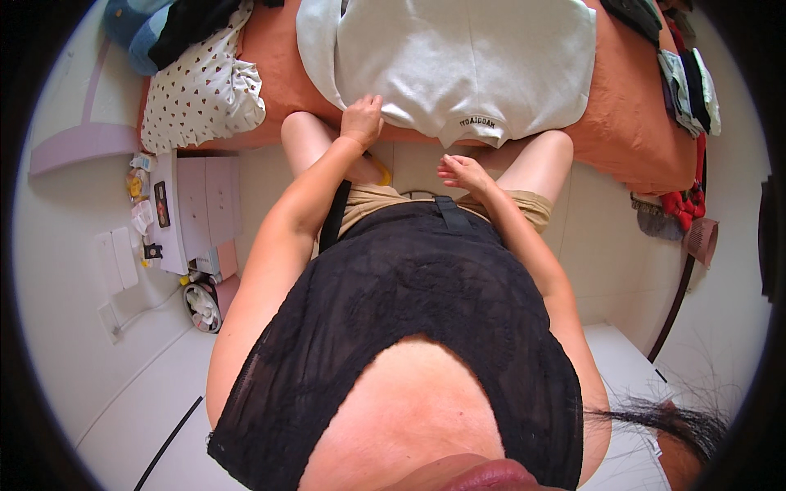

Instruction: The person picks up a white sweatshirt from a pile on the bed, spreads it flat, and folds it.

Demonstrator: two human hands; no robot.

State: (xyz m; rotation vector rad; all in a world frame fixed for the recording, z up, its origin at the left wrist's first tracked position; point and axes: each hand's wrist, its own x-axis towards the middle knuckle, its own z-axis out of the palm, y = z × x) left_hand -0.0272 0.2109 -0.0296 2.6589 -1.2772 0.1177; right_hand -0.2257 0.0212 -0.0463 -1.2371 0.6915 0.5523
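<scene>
White garment (458,65) lies spread on the orange bed (626,123), its near edge overhanging toward the knees, a lettered patch (477,123) close to the lowest point. Left hand (360,124) at the near-left edge, fingers bent against the cloth; whether they pinch it or merely rest there, cannot tell. Right hand (467,174) just short of that lowest point, over the lap, fingers loosely curled and partly apart, no cloth seen in them. Handling in hand looks to be work along this near edge. To do it well, my judgement: let the left fingers anchor the edge lightly, bring the right up to the lettered part, take a flat pinch there and work both hands evenly, lest the soft, thick-looking cloth skew or bunch. A lift before smoothing would likely set creases; the overhang could drag the rest off the bed. Hard to make out: the garment's far end, cut off by the top of the view; the undersides of both hands, so thumb contact at the left is unclear; how many layers lie there. Patterned cloth (196,102) to the left, partly bunched, its fold lines unreadable.
</scene>
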